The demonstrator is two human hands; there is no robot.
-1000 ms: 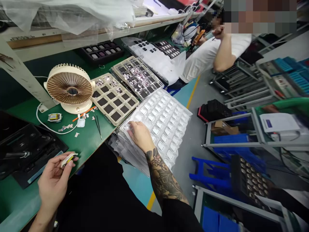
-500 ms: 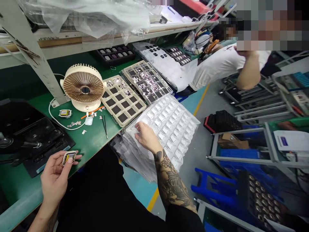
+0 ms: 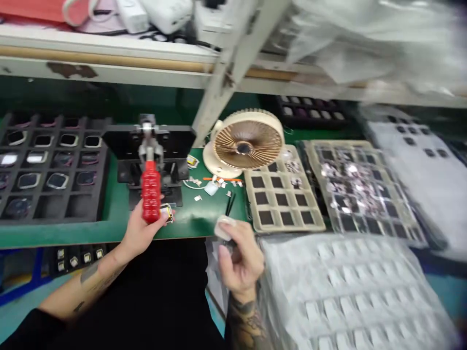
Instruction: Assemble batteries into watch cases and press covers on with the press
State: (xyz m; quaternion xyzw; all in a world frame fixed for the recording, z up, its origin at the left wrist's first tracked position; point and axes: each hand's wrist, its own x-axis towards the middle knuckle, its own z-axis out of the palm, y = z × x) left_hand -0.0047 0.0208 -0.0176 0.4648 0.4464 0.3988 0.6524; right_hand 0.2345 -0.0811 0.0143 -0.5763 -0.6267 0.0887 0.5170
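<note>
My left hand (image 3: 138, 234) grips an open smartwatch case (image 3: 167, 213) with a yellow part inside, just beyond the table's front edge. The red handle (image 3: 151, 192) of a black press fixture stands in front of that hand and hides some of the fingers. Between the thumb and fingers of my right hand (image 3: 243, 257) is a white rounded-square watch cover (image 3: 223, 227), slightly blurred. Black tweezers (image 3: 230, 204) lie on the green table right behind it. To the right, a clear plastic tray (image 3: 288, 272) holds rows of similar white covers.
A cream fan (image 3: 248, 141) stands mid-table, small labels (image 3: 197, 198) scattered before it. Beige (image 3: 268, 226) and clear (image 3: 365, 231) compartment trays sit right of it. A black foam tray (image 3: 51, 199) of watch cases lies left. A shelf post (image 3: 233, 68) rises behind.
The view has swung left. My right hand has left the plastic tray and come back toward my left hand with a white cover. My left hand still holds the watch case, now beside the press handle.
</note>
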